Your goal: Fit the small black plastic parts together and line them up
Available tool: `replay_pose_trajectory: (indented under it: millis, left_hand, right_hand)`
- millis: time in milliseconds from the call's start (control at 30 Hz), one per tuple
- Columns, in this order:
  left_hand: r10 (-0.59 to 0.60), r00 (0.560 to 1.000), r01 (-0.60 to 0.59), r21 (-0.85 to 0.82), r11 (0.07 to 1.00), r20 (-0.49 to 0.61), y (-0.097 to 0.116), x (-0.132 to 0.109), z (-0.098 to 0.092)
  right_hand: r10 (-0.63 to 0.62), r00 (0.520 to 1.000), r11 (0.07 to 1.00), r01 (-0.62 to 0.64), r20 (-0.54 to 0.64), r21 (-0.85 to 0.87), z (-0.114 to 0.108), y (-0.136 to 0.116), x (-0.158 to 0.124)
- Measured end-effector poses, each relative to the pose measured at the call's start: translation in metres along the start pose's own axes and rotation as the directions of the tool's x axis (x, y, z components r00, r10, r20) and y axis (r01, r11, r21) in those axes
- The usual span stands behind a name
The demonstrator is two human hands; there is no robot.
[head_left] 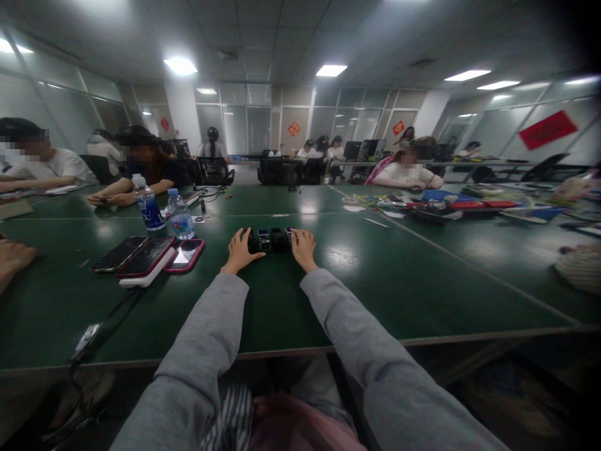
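Several small dark block-like devices stand side by side in a row on the green table (pixel 282 300). At the left end of this row, my left hand (pixel 240 252) curves around a small black block (pixel 255 240), thumb in front and fingers behind. Beside that block is a small device with a screen (pixel 263 239), followed by a plain black block (pixel 278 239). My right hand (pixel 304 248) has its fingers bent around another small device with a screen (pixel 290 232) at the right end, covering part of it. Finer details of the devices are too small to tell.
Left of my hands lie several phones (pixel 184 255) and a white power bank (pixel 148 269) with a cable. Two bottles (pixel 181 215) stand behind them. Cables and tools (pixel 436 207) are heaped at the right. A pen-like stick (pixel 376 223) lies nearer. Other people sit around the table.
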State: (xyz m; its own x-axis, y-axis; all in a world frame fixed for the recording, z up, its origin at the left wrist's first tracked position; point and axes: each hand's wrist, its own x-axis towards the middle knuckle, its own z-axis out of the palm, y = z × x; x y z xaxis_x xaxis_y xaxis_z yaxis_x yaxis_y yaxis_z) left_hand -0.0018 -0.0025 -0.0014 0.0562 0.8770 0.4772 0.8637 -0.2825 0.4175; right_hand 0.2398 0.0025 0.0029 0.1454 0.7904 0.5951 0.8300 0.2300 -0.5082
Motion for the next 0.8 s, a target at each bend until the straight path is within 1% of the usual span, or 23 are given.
replay_pose_trajectory:
  millis: [67,133,233,333,433,567,667,800]
  left_hand:
    - [0.024,1.000,-0.024,0.010,1.000,-0.009,0.0037,-0.0015,-0.0018]
    - [0.042,0.999,-0.042,0.019,0.999,-0.016,0.0063,-0.0025,-0.0036]
    - [0.046,0.999,-0.045,0.031,0.999,-0.018,0.0067,-0.0031,-0.0052]
    - [0.041,0.999,-0.041,0.030,0.999,-0.006,0.0045,-0.0032,-0.0050]
    - [0.039,0.999,-0.039,0.021,0.999,-0.001,0.0028,-0.0032,-0.0043]
    - [0.025,1.000,-0.025,0.031,0.999,0.005,0.0032,-0.0030,-0.0032]
    - [0.007,1.000,-0.006,0.048,0.999,-0.015,0.0041,-0.0021,-0.0017]
    - [-0.028,0.999,0.030,0.046,0.998,-0.044,0.0038,-0.0001,-0.0007]
  right_hand:
    - [0.090,0.996,0.996,-0.090,-0.027,0.025,0.0003,0.0038,0.0025]
    - [0.152,0.988,0.988,-0.151,-0.036,0.038,0.0002,0.0063,0.0039]
    - [0.198,0.980,0.980,-0.197,-0.018,0.017,0.0001,0.0081,0.0044]
    - [0.215,0.977,0.977,-0.215,0.008,0.008,0.0008,0.0094,0.0047]
    - [0.214,0.976,0.976,-0.215,0.028,0.039,0.0022,0.0110,0.0052]
    - [0.159,0.984,0.985,-0.163,0.082,0.047,0.0049,0.0110,0.0053]
    - [0.115,0.986,0.993,-0.118,0.120,0.015,0.0069,0.0104,0.0047]
    - [0.083,0.987,0.996,-0.084,0.140,0.002,0.0080,0.0116,0.0042]
